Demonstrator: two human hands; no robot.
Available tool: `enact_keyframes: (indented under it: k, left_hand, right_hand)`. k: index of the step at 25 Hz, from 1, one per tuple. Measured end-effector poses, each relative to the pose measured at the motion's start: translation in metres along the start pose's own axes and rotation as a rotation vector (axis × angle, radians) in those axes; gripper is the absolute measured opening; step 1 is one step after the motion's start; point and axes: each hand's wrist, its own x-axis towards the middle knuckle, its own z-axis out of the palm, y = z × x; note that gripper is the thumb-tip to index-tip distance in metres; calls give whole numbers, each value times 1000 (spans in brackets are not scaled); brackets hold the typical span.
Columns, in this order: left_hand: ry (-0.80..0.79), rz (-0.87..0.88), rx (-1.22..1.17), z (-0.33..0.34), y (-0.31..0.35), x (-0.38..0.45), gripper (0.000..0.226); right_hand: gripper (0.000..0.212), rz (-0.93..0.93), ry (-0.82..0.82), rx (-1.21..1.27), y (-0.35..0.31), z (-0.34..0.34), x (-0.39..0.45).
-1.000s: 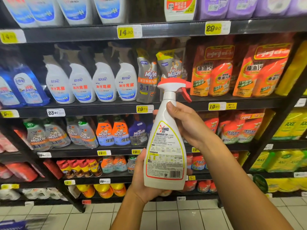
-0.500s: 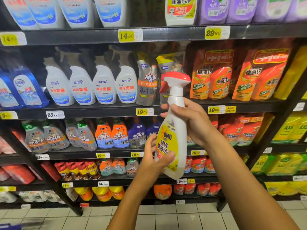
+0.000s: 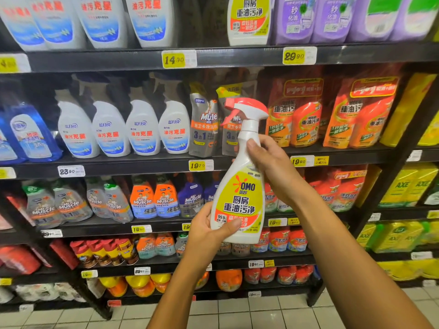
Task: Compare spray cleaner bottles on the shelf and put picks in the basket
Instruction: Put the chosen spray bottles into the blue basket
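Note:
I hold a white OMO spray bottle [image 3: 240, 186] with a red and white trigger head upright in front of the shelves. Its yellow front label faces me and the nozzle points left. My right hand [image 3: 273, 167] grips the bottle's neck and upper body from the right. My left hand [image 3: 209, 227] grips the bottom of the bottle, thumb across the lower label. No basket is in view.
Black store shelves [image 3: 142, 165] carry white spray bottles [image 3: 140, 129], grey refill pouches [image 3: 204, 119], orange refill bags [image 3: 306, 115], Mr Muscle bottles [image 3: 154, 198] and yellow AXE packs [image 3: 408, 186]. Yellow price tags [image 3: 200, 165] line the shelf edges. Pale floor tiles [image 3: 249, 314] lie below.
The bottle has been turned about its upright axis, from its back label facing me to its front label, and the nozzle now points left instead of right. Both hands shifted their grip.

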Motion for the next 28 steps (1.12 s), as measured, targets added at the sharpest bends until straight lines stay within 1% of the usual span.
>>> enact_keyframes:
  k: [2,4,6,10,11,13,16,17,20,23,25,27,28]
  left_hand:
    - [-1,0,13,-1,-2,0,48]
    - [-9,-6,38,-3,-4,2,51]
    - [-9,22,118,-7,-6,9,52]
    - [85,123,316,-15,-6,31,61]
    - [103,149,352,-16,-7,37,60]
    - [141,184,414,-15,-10,48,52]
    - [193,119,259,-14,-18,59,38]
    - [197,112,250,-16,-20,60,35]
    - [180,104,290,-17,-24,59,45]
    - [171,128,238,-14,-19,54,44]
    - [178,152,261,-13,-16,51,44]
    - [140,134,339,-15,-12,42,47]
    - [93,111,335,-16,-10,35,52]
  right_hand:
    - [31,-16,-36,-88,-1,-2,-3]
    - [38,-50,-55,-80,-4,-2,-8]
    - [46,-118,-87,-84,-8,-2,-16]
    - [50,-238,-159,-287,-9,7,-49]
    - [52,-264,-168,-322,-7,11,-56]
    - [52,-285,-191,-318,-5,19,-64]
    - [54,-337,-192,-324,-1,26,-70]
    - [55,-344,-179,-322,1,27,-72]
    - [54,-349,-156,-308,5,25,-76]
    - [52,-344,-151,-281,8,25,-77]
    - [51,-339,-143,-248,7,24,-78]
    - [49,-336,-121,-238,3,17,-73]
    - [46,-322,-118,-227,0,12,-67]
